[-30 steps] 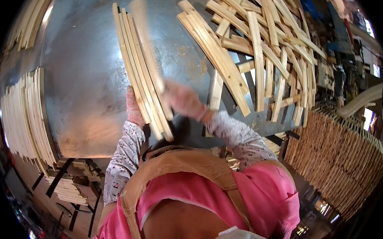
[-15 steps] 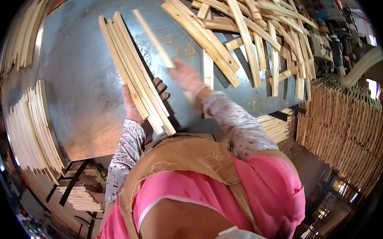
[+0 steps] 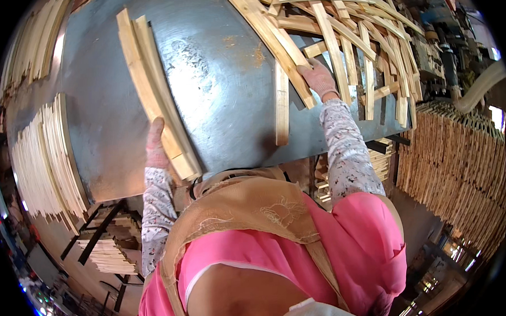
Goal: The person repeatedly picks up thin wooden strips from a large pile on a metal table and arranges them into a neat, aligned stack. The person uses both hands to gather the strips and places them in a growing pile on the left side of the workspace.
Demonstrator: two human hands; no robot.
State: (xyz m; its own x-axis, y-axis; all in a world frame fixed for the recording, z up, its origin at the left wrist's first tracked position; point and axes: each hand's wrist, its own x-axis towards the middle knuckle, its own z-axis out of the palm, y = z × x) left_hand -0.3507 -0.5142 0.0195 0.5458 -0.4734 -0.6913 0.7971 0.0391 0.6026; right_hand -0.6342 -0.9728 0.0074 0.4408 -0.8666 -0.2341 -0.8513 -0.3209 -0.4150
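My left hand (image 3: pixel 156 144), in a pale pink work glove, is closed around the near part of a few long wooden strips (image 3: pixel 148 83). Its thumb lies over the top strip; the other fingers are hidden underneath. These strips slant across the left half of the metal table (image 3: pixel 217 103). Farther right, my gloved right hand (image 3: pixel 319 79) grips the near end of a wooden strip (image 3: pixel 286 43), which lies alongside another strip (image 3: pixel 259 30) at the edge of a jumbled pile. A single shorter-looking strip (image 3: pixel 281 103) rests on the table between my hands.
The loose pile of wooden strips (image 3: pixel 366 45) covers the table's far right. Evenly stacked strips (image 3: pixel 47 161) stand along the left side, with more (image 3: pixel 31 49) at the far left. A tall stack of sticks (image 3: pixel 451 166) and a pale hose (image 3: pixel 481 86) are at the right.
My right hand has moved right to the pile; the strip it was swinging is out of it. The strips in my left hand have turned and shifted slightly left.
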